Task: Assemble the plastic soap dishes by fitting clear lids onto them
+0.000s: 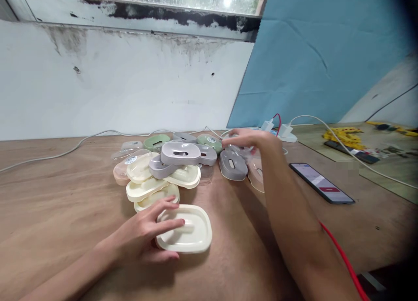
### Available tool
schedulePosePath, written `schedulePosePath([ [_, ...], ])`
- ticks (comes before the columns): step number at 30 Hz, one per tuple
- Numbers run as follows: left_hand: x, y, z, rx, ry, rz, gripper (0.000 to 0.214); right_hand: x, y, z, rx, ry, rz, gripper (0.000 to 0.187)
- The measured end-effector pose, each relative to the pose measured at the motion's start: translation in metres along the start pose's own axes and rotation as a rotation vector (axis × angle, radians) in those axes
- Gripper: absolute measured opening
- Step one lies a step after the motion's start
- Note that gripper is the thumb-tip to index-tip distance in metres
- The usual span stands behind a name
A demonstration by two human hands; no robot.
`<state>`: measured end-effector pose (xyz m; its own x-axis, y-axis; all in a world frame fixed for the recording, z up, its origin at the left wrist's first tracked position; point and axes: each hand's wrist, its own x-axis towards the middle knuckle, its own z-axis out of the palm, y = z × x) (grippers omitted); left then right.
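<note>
My left hand lies on a cream oval box near the table's front, fingers spread over its lid and left side. My right hand reaches to the back of a pile of oval plastic lids and boxes, its fingers curled down among the far pieces; what they hold is hidden. The pile mixes cream, grey, green and pink parts. A grey lid lies just under my right forearm's left side.
A phone with a lit screen lies to the right on the wooden table. White chargers and cables run along the back. A red cable trails by my right arm. Yellow parts sit far right.
</note>
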<state>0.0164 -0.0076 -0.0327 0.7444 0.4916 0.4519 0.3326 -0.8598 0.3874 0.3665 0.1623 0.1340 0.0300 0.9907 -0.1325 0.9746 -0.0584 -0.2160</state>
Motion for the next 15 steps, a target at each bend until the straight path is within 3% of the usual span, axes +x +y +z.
schedulePosePath([
  [4, 0.006, 0.007, 0.002, 0.019, -0.071, 0.063, 0.065, -0.026, -0.01, -0.021, 0.146, -0.059, -0.064, 0.081],
  [7, 0.01, 0.011, -0.003, 0.058, -0.112, 0.031, 0.071, -0.038, -0.028, -0.017, 0.27, -0.056, -0.305, 0.093],
  [9, 0.012, 0.011, -0.007, 0.071, -0.138, 0.024, 0.075, -0.039, -0.044, -0.005, 0.374, 0.035, -0.469, 0.096],
  [12, 0.013, 0.011, -0.012, 0.079, -0.171, 0.011, 0.072, -0.029, -0.07, 0.021, 0.443, 0.234, -0.674, 0.081],
  [15, 0.015, 0.012, -0.014, 0.091, -0.188, -0.017, 0.055, -0.017, -0.091, 0.049, 0.409, 0.278, -0.83, 0.047],
])
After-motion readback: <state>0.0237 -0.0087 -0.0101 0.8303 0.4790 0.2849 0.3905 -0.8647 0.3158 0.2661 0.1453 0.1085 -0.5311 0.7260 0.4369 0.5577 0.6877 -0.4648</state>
